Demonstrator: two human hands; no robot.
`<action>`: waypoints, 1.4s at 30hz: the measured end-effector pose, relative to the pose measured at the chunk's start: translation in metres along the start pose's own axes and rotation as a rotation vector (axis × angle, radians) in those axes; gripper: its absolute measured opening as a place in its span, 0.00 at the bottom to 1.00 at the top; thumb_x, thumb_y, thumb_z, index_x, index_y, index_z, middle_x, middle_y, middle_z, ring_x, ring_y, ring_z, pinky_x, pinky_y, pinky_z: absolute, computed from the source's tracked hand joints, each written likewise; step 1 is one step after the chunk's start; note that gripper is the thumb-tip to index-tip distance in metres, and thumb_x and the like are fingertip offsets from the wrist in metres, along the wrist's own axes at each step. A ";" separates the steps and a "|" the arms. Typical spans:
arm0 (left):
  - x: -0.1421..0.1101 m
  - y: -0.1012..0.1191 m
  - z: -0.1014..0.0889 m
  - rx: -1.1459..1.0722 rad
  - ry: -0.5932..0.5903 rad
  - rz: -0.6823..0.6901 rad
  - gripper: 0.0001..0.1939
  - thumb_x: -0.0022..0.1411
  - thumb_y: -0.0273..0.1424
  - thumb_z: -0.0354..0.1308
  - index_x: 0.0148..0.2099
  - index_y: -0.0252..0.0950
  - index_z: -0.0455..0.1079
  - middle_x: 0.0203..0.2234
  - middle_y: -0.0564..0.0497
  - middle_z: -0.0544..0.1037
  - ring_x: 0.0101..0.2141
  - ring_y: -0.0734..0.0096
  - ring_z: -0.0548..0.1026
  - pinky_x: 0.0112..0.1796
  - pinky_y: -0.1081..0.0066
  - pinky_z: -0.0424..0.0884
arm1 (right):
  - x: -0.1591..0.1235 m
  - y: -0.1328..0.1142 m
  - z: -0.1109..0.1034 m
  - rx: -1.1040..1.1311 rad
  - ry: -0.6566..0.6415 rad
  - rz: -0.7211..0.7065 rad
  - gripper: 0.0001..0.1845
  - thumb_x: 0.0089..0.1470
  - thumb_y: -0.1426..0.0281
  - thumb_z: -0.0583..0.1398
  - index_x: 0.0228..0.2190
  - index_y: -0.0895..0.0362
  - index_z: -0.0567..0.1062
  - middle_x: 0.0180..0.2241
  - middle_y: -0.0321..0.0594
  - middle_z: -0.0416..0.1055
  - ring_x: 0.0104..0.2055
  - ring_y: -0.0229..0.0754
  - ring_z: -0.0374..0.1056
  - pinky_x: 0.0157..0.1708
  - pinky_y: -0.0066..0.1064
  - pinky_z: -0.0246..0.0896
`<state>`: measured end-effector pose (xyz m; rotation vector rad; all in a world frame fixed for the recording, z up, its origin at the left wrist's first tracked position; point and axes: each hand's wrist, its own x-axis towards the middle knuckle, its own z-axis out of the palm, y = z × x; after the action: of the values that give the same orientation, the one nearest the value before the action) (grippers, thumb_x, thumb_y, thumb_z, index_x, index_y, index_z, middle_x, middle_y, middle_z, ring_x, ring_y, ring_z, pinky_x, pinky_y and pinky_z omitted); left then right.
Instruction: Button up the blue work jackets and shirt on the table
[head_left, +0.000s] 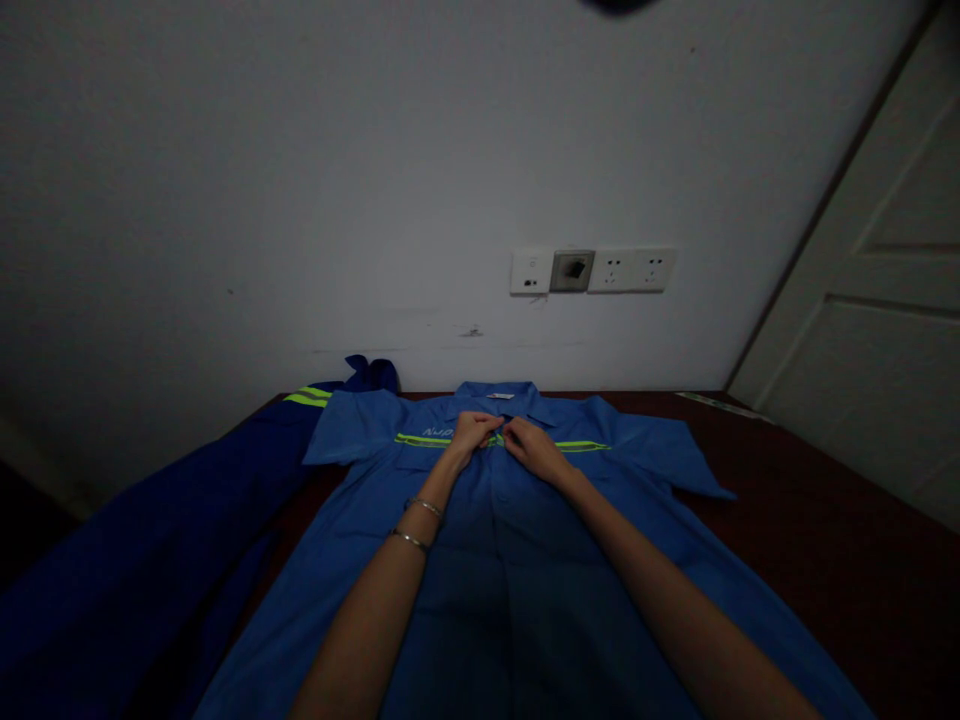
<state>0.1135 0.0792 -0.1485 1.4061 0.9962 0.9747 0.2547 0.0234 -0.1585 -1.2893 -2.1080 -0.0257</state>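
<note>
Hands: left hand and right hand close together at frame centre, fingers pinched on the front of the blue shirt; whether a button lies between the fingertips cannot be told.
Shirt position: spread face up, lower centre of the frame, collar toward the wall.
Chest lettering: white lettering beside the left hand, partly covered; first letter resembles "N", remainder not legible.
Collar label: one white label, print too small to read.
Bracelets: two silver bracelets, left wrist.
Chest strip: one yellow-green strip, crossing behind the hands.
Second garment: one dark blue garment, lower left, adjoining the shirt's left-of-frame sleeve.
Tabletop: dark red tabletop, far edge at the wall; its surface extends lower right, past the shirt's other sleeve.
Wall plates: four adjoining socket plates, three white, one grey, right of upper centre.
Door: one panelled door, right edge of frame.
</note>
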 end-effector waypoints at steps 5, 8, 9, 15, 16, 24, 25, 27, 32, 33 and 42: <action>0.002 0.004 -0.012 0.063 -0.120 0.015 0.15 0.45 0.38 0.60 0.25 0.28 0.70 0.10 0.59 0.60 0.12 0.83 0.55 0.15 0.78 0.49 | -0.001 0.000 0.000 0.019 0.000 0.002 0.05 0.55 0.74 0.52 0.32 0.59 0.68 0.32 0.40 0.67 0.33 0.37 0.64 0.35 0.27 0.58; 0.004 0.007 -0.025 0.272 -0.147 0.061 0.13 0.47 0.35 0.58 0.28 0.28 0.73 0.10 0.58 0.62 0.13 0.82 0.57 0.17 0.78 0.51 | -0.002 0.007 0.004 0.109 0.039 0.043 0.05 0.54 0.74 0.54 0.32 0.59 0.70 0.31 0.40 0.68 0.33 0.38 0.65 0.34 0.28 0.58; 0.005 0.008 -0.029 0.349 -0.144 0.087 0.11 0.47 0.33 0.57 0.28 0.28 0.73 0.11 0.57 0.63 0.14 0.81 0.58 0.18 0.78 0.52 | -0.002 0.009 0.006 0.141 0.054 0.052 0.05 0.53 0.74 0.54 0.31 0.59 0.70 0.30 0.40 0.69 0.33 0.38 0.65 0.35 0.28 0.58; 0.008 0.002 -0.028 0.484 -0.219 0.294 0.09 0.45 0.24 0.55 0.30 0.28 0.75 0.21 0.53 0.74 0.23 0.77 0.67 0.27 0.78 0.61 | 0.000 0.016 0.013 0.274 0.138 0.080 0.06 0.51 0.73 0.55 0.30 0.59 0.73 0.30 0.39 0.72 0.32 0.38 0.67 0.36 0.30 0.60; 0.008 0.001 -0.026 0.497 -0.225 0.318 0.09 0.45 0.24 0.55 0.30 0.28 0.75 0.21 0.52 0.75 0.24 0.77 0.68 0.27 0.78 0.62 | 0.000 0.017 0.013 0.280 0.145 0.083 0.07 0.51 0.73 0.55 0.30 0.59 0.73 0.30 0.40 0.72 0.32 0.38 0.67 0.36 0.30 0.60; 0.008 -0.003 -0.025 0.551 -0.220 0.348 0.09 0.48 0.24 0.55 0.31 0.28 0.75 0.24 0.51 0.77 0.25 0.75 0.70 0.29 0.77 0.64 | 0.003 0.012 0.007 0.291 0.096 0.133 0.08 0.49 0.71 0.55 0.29 0.61 0.74 0.29 0.41 0.73 0.32 0.38 0.67 0.35 0.28 0.60; 0.008 -0.003 -0.025 0.553 -0.217 0.343 0.09 0.48 0.24 0.55 0.31 0.27 0.75 0.23 0.51 0.77 0.25 0.74 0.70 0.29 0.77 0.64 | 0.005 0.009 0.003 0.276 0.086 0.163 0.08 0.48 0.71 0.56 0.29 0.61 0.74 0.28 0.41 0.73 0.31 0.38 0.67 0.34 0.27 0.59; 0.007 -0.003 -0.025 0.556 -0.211 0.344 0.09 0.48 0.24 0.55 0.30 0.27 0.75 0.23 0.50 0.77 0.25 0.74 0.70 0.28 0.77 0.64 | 0.009 0.001 -0.004 0.207 0.071 0.248 0.09 0.46 0.68 0.58 0.28 0.61 0.74 0.26 0.41 0.72 0.29 0.38 0.66 0.30 0.25 0.58; 0.004 0.001 -0.024 0.568 -0.214 0.340 0.08 0.48 0.23 0.55 0.30 0.28 0.76 0.24 0.50 0.78 0.27 0.72 0.71 0.30 0.76 0.65 | 0.015 -0.024 -0.014 -0.023 -0.102 0.411 0.17 0.45 0.58 0.57 0.22 0.60 0.74 0.22 0.42 0.71 0.26 0.39 0.66 0.24 0.25 0.51; 0.004 0.002 -0.024 0.570 -0.219 0.338 0.08 0.47 0.23 0.55 0.29 0.28 0.76 0.24 0.50 0.78 0.27 0.72 0.72 0.31 0.76 0.66 | 0.016 -0.027 -0.013 -0.056 -0.134 0.432 0.17 0.45 0.58 0.58 0.22 0.60 0.74 0.23 0.43 0.72 0.26 0.40 0.66 0.24 0.26 0.51; 0.011 -0.007 -0.029 0.515 -0.217 0.335 0.09 0.48 0.28 0.57 0.31 0.29 0.76 0.27 0.49 0.78 0.29 0.70 0.73 0.32 0.74 0.67 | 0.017 -0.013 -0.015 0.041 -0.111 0.543 0.11 0.46 0.68 0.56 0.21 0.62 0.74 0.21 0.42 0.71 0.26 0.37 0.66 0.24 0.23 0.52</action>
<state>0.0890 0.0985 -0.1530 2.1126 0.8996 0.8054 0.2470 0.0248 -0.1333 -1.8283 -1.7678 0.3272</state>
